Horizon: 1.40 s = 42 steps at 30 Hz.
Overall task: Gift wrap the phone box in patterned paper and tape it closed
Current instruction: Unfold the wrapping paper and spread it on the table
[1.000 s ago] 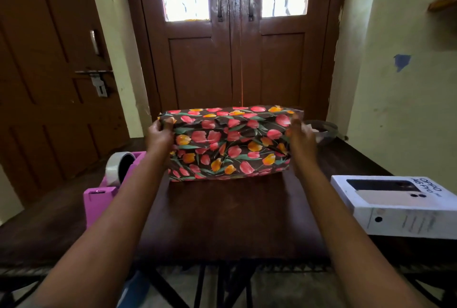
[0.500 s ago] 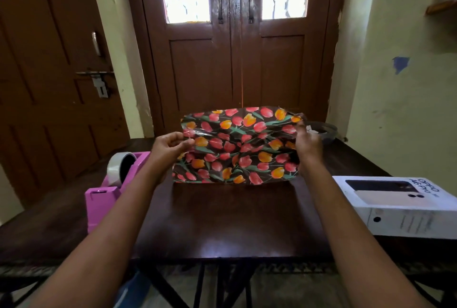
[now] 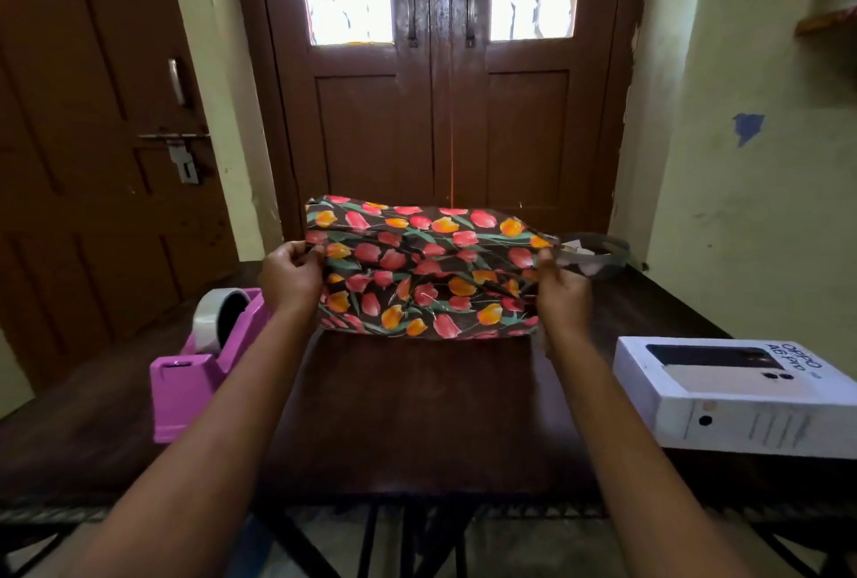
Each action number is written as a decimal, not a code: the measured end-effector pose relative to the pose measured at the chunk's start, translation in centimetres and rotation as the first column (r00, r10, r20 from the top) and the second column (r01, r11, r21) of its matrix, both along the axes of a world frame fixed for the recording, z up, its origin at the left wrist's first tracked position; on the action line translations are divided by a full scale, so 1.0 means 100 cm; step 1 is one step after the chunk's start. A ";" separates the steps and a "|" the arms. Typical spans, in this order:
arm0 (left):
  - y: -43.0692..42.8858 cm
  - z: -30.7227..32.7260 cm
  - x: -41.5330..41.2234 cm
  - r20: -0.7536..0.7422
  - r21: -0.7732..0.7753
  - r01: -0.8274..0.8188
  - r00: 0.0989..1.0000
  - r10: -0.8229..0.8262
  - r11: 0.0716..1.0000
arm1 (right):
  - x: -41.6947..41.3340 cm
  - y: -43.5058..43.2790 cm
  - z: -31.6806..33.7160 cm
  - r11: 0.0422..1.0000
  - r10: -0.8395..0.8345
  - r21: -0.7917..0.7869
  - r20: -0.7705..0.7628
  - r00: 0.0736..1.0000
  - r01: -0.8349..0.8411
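The patterned paper (image 3: 422, 266), dark with red and orange tulips, is held up loosely folded over the middle of the dark wooden table (image 3: 417, 415). My left hand (image 3: 290, 273) pinches its left edge and my right hand (image 3: 559, 290) grips its right edge. The white phone box (image 3: 742, 396) lies flat on the table at the right, apart from the paper. A pink tape dispenser (image 3: 204, 359) with a roll of clear tape stands at the left.
A dark shallow bowl (image 3: 598, 253) sits on the table behind my right hand. Brown double doors (image 3: 440, 113) stand behind the table and a pale wall runs along the right. The table's front edge is close to me.
The paper has been lifted and opened out from a tighter bundle. My left hand moved from the upper left corner down to the left edge, and my right hand shifted lower on the right edge.
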<state>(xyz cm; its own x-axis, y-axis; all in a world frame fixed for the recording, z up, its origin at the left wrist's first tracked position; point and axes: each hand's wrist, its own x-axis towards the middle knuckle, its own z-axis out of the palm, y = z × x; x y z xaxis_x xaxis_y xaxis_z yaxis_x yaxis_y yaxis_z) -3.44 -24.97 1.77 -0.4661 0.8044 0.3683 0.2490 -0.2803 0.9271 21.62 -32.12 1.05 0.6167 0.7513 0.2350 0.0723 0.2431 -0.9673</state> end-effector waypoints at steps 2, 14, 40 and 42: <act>-0.003 0.000 0.001 -0.020 0.006 -0.024 1.000 0.024 1.000 | 0.000 0.002 0.003 0.993 0.086 -0.073 -0.153 0.985 -0.098; -0.015 0.002 0.017 0.014 -0.017 0.215 0.977 -0.214 0.977 | 0.004 0.009 0.007 0.955 0.187 -0.239 0.033 0.982 -0.174; -0.023 -0.007 0.007 0.012 -0.164 0.399 0.915 -0.402 0.902 | 0.009 0.020 -0.009 0.991 0.057 -0.130 0.156 0.986 -0.036; -0.020 -0.010 0.001 0.087 -0.131 0.329 0.944 -0.319 0.935 | 0.015 0.020 -0.009 0.991 -0.026 -0.125 0.154 0.988 0.046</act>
<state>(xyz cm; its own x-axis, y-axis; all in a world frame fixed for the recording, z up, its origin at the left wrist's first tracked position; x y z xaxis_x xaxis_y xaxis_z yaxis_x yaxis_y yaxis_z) -3.33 -26.98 0.75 -0.1899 0.9575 0.2173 0.1060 -0.2000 0.9740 23.09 -30.08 0.17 0.6082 0.7594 0.2311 0.2271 0.1125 -0.9674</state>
